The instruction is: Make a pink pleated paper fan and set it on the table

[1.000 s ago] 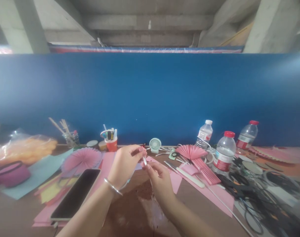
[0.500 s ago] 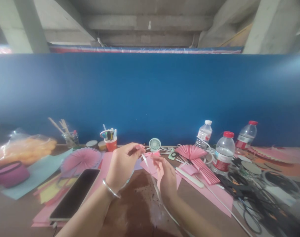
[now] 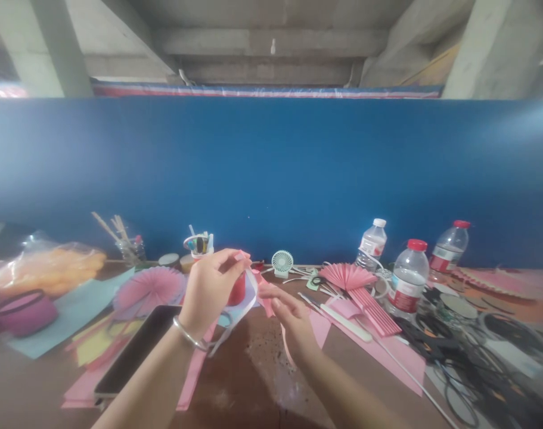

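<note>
My left hand (image 3: 211, 286), with a silver bangle at the wrist, is closed in a pinch on a narrow white strip (image 3: 250, 292). The strip hangs from its fingertips and curls down toward the table; a bit of pink shows at the same fingertips. To the right, my right hand (image 3: 293, 319) has its thumb and fingers closed on a small coral-pink paper piece (image 3: 266, 294). Behind the strip is a red object (image 3: 238, 291), mostly hidden by my left hand, so its kind is unclear.
A phone (image 3: 139, 345) lies on pink paper at left, near a pleated pink paper rosette (image 3: 150, 289). A small fan (image 3: 282, 262) stands at the back. Pleated pink paper (image 3: 349, 275), several bottles (image 3: 409, 279) and tangled cables (image 3: 459, 369) crowd the right. A blue partition (image 3: 271, 167) rises behind.
Both hands have moved slightly left and lower. The white strip, which ran down beside my right hand, now hangs under my left. The red object and more of the coral-pink piece have come into view.
</note>
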A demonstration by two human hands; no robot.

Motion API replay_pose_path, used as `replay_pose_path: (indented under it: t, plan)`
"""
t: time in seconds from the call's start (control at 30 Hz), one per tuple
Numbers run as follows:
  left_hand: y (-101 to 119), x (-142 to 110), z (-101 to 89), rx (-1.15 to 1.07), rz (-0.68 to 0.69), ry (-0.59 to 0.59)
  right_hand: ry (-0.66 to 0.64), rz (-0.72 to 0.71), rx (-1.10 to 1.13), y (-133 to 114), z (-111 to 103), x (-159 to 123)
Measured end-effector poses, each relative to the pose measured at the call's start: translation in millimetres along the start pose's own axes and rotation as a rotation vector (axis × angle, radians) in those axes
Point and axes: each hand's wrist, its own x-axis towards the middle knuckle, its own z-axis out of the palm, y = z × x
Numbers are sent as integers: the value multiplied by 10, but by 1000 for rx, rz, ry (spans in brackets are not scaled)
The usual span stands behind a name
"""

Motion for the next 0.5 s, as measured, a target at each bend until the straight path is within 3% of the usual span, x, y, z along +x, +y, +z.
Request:
replay_pose_path:
  t: [0.2,0.5]
  plan:
    - [43,-71,47,36,6,-144,4,33,-51,-82,71,3]
    - [60,-97,81,59,60,-167,20,91,-61,-31,73,-20]
